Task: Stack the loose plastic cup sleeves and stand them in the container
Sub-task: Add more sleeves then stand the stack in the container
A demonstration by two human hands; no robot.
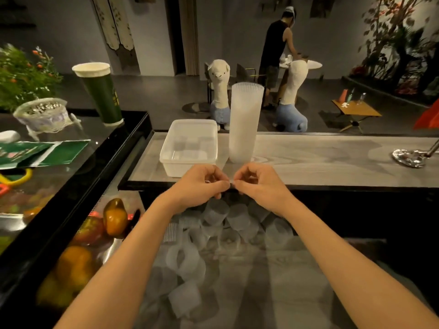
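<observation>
A tall stack of translucent white cup sleeves (244, 124) stands upright on the raised grey counter, just right of a clear rectangular plastic container (190, 162). Several loose sleeves (213, 233) lie in a heap on the lower surface below my arms. My left hand (202, 184) and my right hand (259, 181) meet in front of the counter edge, fingers curled, pinching one thin flattened sleeve between them. Most of that sleeve is hidden by my fingers.
A tall green paper cup (102, 96), a glass dish (42, 115) and green leaflets sit on the black glass case at left, with fruit (114, 217) below. A silver dish (411, 157) lies at the counter's right. Two plush alpacas and a person stand beyond.
</observation>
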